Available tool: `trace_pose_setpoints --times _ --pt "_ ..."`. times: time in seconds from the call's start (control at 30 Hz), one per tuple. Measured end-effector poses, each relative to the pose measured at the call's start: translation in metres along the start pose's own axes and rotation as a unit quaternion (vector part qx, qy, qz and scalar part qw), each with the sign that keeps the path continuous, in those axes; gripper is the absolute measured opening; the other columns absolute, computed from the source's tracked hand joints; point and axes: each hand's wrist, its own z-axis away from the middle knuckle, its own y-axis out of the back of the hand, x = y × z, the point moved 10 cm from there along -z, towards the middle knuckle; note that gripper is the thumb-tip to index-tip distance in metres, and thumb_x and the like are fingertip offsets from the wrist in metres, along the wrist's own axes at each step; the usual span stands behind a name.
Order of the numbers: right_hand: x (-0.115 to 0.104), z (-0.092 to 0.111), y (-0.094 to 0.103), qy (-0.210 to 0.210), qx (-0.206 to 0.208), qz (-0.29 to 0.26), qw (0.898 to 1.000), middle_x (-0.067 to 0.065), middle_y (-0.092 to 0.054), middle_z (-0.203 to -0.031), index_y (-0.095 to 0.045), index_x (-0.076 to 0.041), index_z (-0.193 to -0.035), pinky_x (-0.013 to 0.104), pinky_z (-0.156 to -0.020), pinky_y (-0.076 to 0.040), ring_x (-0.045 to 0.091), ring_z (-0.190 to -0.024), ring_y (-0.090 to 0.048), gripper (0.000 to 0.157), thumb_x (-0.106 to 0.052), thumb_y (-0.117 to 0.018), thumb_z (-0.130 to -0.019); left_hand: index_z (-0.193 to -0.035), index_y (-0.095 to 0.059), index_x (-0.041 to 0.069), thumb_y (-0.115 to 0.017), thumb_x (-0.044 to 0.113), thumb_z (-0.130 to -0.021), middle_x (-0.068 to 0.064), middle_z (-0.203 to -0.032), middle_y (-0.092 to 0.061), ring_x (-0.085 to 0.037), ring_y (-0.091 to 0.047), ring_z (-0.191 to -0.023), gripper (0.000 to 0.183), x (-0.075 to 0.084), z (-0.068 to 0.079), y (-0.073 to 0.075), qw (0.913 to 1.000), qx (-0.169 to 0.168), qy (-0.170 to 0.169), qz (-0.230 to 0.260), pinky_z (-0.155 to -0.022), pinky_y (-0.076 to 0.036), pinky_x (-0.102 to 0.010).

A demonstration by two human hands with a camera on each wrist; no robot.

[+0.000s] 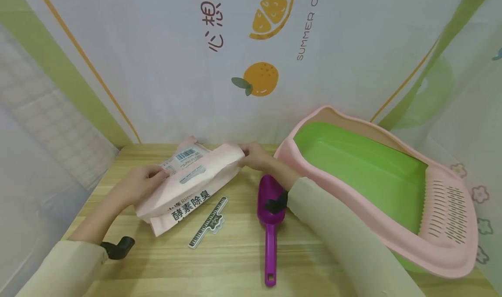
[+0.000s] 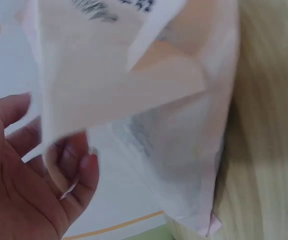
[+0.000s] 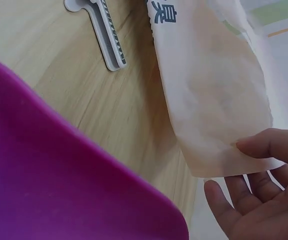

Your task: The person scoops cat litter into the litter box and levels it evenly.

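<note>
A pale pink bag (image 1: 192,188) with dark printed characters and a barcode lies on the table, its upper part folded over. At its left end, my left hand (image 1: 143,186) holds the edge; in the left wrist view the fingers (image 2: 86,175) curl round a corner of the bag. My right hand (image 1: 256,156) pinches the far right corner, with the thumb (image 3: 259,144) on the front face and the other fingers behind. A flat clip (image 1: 209,223) with dark ridges rests just in front of the bag. Beneath my right wrist lies a purple scoop (image 1: 270,236).
On the right stands a litter tray with a pink rim (image 1: 345,192), a green inside (image 1: 364,175) and a slotted end. A white curtain (image 1: 176,92) printed with oranges hangs behind the wooden table (image 1: 188,271).
</note>
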Motion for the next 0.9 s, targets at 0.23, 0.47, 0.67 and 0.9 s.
trace_pose_setpoints --times 0.23,0.47,0.67,0.9 --pt "0.004 0.0 0.005 0.0 0.01 0.017 1.0 0.009 -0.073 -0.094 -0.072 0.005 -0.099 0.024 -0.074 -0.045 0.014 -0.082 -0.05 0.018 0.003 -0.067 -0.081 -0.095 -0.074 0.004 -0.051 0.029 -0.106 -0.003 -0.072 -0.062 -0.011 -0.055 -0.06 0.035 0.005 -0.002 0.004 0.9997 -0.012 -0.016 0.014 -0.051 -0.045 -0.025" --pt "0.006 0.004 0.007 -0.004 0.007 0.015 1.0 0.002 -0.069 -0.082 -0.074 0.006 -0.096 0.024 -0.062 -0.036 0.013 -0.072 -0.041 0.015 0.004 -0.069 -0.082 -0.085 -0.068 0.002 -0.046 0.024 -0.108 -0.002 -0.066 -0.061 -0.006 -0.054 -0.051 0.038 0.013 0.007 -0.009 0.994 -0.054 -0.035 0.088 -0.045 -0.045 -0.024" --pt "0.007 0.008 0.01 0.001 -0.003 0.013 1.0 -0.006 -0.062 -0.071 -0.075 0.006 -0.094 0.025 -0.068 -0.039 0.013 -0.073 -0.039 0.012 0.003 -0.07 -0.083 -0.079 -0.061 0.006 -0.049 0.026 -0.108 0.0 -0.065 -0.06 -0.007 -0.055 -0.05 0.037 0.034 0.024 -0.022 0.9907 -0.073 -0.058 0.099 -0.043 -0.044 -0.023" --pt "0.007 0.01 0.016 0.004 -0.002 0.045 0.999 -0.002 -0.068 -0.073 -0.076 0.003 -0.094 0.023 -0.07 -0.044 0.01 -0.071 -0.049 0.01 -0.002 -0.074 -0.086 -0.071 -0.052 0.01 -0.053 0.026 -0.106 0.008 -0.06 -0.04 -0.003 -0.043 -0.052 0.039 0.059 0.04 -0.036 0.9907 -0.078 -0.072 0.085 -0.046 -0.035 -0.02"
